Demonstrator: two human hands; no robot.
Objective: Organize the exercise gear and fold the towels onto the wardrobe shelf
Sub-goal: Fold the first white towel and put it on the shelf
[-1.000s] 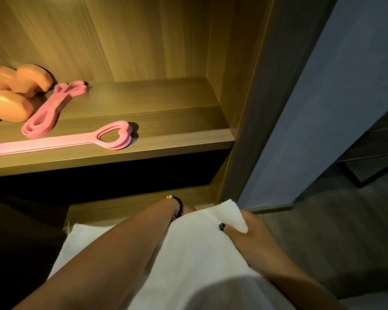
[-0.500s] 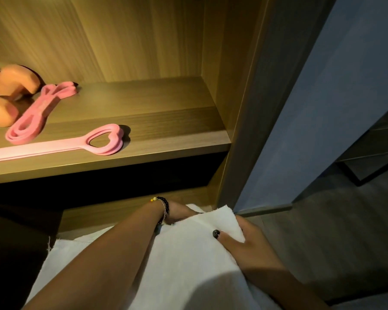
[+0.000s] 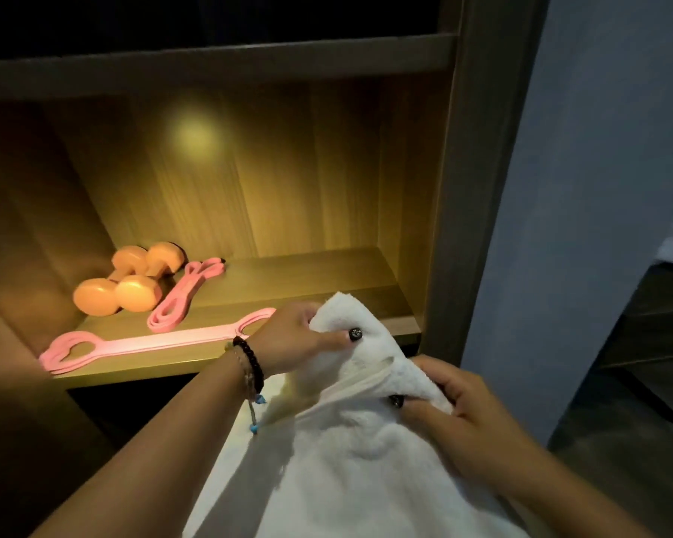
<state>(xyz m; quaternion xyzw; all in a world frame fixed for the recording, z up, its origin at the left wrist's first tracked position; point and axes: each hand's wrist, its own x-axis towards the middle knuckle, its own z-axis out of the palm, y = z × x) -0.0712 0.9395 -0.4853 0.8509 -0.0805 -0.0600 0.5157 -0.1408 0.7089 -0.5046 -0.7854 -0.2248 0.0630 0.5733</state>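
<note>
- The left hand (image 3: 296,339) pinches the white towel's (image 3: 366,460) raised corner at the shelf (image 3: 307,277) front; the right hand (image 3: 455,417) grips a bunched fold lower down.
- The bare right part of the shelf lies just beyond the left-hand grip, which is the nearer.
- The shelf holds orange dumbbells (image 3: 127,283), a looped pink band (image 3: 183,295) and a pink strap (image 3: 152,343) along the front.

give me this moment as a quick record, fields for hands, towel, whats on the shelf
left hand: grips the upper edge of the white towel
right hand: pinches the towel edge nearer the wardrobe side
towel: held in front of the shelf, not yet on it
dumbbells: two orange dumbbells at the shelf's back left
short band: pink loop band beside the dumbbells
long band: pink handled band along the shelf's front edge
</note>
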